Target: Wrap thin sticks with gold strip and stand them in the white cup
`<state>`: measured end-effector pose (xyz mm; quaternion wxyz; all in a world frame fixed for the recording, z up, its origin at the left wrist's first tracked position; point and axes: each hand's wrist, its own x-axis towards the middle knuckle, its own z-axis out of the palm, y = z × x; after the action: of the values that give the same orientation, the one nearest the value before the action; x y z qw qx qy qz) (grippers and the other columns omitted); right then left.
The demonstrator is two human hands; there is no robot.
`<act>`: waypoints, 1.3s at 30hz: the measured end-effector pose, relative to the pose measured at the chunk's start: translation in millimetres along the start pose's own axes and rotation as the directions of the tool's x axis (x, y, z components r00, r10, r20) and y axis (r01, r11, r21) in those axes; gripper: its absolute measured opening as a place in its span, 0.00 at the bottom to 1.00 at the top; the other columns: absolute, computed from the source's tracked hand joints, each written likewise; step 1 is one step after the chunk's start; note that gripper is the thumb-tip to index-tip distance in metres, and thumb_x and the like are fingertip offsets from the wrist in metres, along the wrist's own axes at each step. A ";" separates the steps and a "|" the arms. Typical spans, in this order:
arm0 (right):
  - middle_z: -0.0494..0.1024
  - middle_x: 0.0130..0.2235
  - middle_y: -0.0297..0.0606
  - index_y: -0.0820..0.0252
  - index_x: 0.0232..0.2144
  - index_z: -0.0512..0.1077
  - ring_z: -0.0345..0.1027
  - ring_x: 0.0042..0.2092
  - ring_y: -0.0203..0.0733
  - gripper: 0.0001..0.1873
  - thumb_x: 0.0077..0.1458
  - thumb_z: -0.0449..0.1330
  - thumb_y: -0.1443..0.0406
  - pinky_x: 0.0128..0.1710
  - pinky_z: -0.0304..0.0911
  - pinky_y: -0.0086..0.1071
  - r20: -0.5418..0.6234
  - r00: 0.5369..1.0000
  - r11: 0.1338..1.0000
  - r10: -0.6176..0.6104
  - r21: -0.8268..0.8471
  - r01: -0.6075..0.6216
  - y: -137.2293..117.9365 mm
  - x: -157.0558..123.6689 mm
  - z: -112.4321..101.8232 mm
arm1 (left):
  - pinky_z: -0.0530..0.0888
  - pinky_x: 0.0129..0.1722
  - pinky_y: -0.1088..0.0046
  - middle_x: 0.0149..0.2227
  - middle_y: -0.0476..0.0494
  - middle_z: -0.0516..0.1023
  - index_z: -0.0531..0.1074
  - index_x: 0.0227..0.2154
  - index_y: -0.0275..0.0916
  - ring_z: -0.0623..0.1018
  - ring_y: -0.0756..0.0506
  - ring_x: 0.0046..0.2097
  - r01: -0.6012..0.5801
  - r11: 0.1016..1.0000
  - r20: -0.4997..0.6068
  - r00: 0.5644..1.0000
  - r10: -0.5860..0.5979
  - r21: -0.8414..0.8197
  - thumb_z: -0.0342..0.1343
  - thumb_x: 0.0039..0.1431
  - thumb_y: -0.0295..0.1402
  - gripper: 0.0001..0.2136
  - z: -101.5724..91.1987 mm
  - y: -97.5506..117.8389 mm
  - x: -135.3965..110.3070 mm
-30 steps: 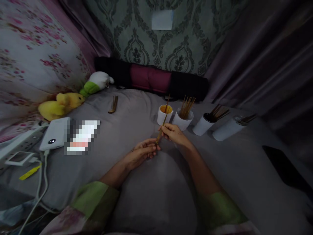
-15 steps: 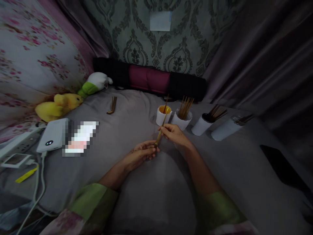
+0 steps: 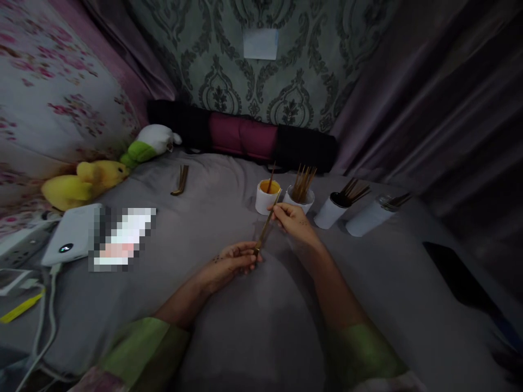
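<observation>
A thin brown stick (image 3: 265,231) slants between my two hands, its upper tip pointing toward the cups. My left hand (image 3: 233,262) is closed on the lower end, where a darker part shows at the fingertips. Higher up, my right hand (image 3: 295,220) pinches the stick between thumb and fingers. Just beyond the right hand stands a white cup with a yellow-orange inside (image 3: 267,201), with one stick in it. Beside it, partly behind my right hand, a second white cup (image 3: 304,200) holds several thin brown sticks (image 3: 302,182).
To the right, a white container (image 3: 327,214) and a tilted white one (image 3: 365,219) hold dark sticks. A small bundle of sticks (image 3: 180,181) lies at the left. Plush toys (image 3: 85,182), a power bank (image 3: 73,237), a blurred bright screen (image 3: 125,237) and a black flat object (image 3: 460,275) lie around.
My hands have moved slightly apart along the stick, the right one now closer to its upper tip. The whole view has shifted a little, so the surroundings appear farther left.
</observation>
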<state>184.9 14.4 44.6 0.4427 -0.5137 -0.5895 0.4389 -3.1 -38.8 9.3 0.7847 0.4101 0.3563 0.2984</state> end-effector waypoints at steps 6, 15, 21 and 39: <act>0.66 0.24 0.32 0.63 0.30 0.70 0.51 0.19 0.27 0.16 0.51 0.52 0.55 0.17 0.47 0.23 -0.057 0.998 0.999 0.007 0.048 -0.005 -4.1 -0.4 -5.2 | 0.62 0.27 0.77 0.34 0.43 0.73 0.69 0.43 0.36 0.68 0.53 0.30 -0.003 1.000 0.023 1.000 0.003 0.022 0.60 0.45 0.31 0.19 -1.0 -1.6 -0.4; 0.65 0.25 0.32 0.63 0.34 0.71 0.52 0.21 0.27 0.18 0.50 0.53 0.54 0.16 0.46 0.23 -0.131 0.991 0.994 0.007 0.105 0.007 -14.6 -4.2 -17.2 | 0.62 0.27 0.77 0.34 0.43 0.73 0.69 0.43 0.35 0.68 0.53 0.29 0.011 1.000 -0.001 1.000 -0.011 0.018 0.61 0.45 0.30 0.20 -0.4 -0.7 -0.4; 0.66 0.25 0.33 0.63 0.33 0.71 0.51 0.20 0.27 0.17 0.51 0.53 0.55 0.15 0.46 0.23 -0.159 0.987 0.992 -0.022 0.119 0.042 -16.3 -6.3 -25.1 | 0.62 0.28 0.77 0.34 0.42 0.73 0.69 0.43 0.34 0.69 0.53 0.30 0.018 1.000 0.014 1.000 -0.018 -0.008 0.61 0.45 0.30 0.19 -1.9 -0.5 -0.5; 0.68 0.24 0.33 0.62 0.28 0.70 0.52 0.19 0.26 0.16 0.49 0.56 0.54 0.14 0.45 0.22 -0.242 0.970 0.995 -0.006 0.098 0.030 -27.8 -10.1 -35.5 | 0.66 0.26 0.81 0.31 0.41 0.74 0.69 0.39 0.31 0.71 0.54 0.28 0.041 0.970 -0.037 0.998 -0.051 -0.241 0.58 0.49 0.25 0.13 -10.5 -1.4 4.1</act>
<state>214.2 4.2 78.8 0.5406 -0.5349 -0.5128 0.3983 -9.0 -31.9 2.5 0.8275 0.2972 0.3437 0.3296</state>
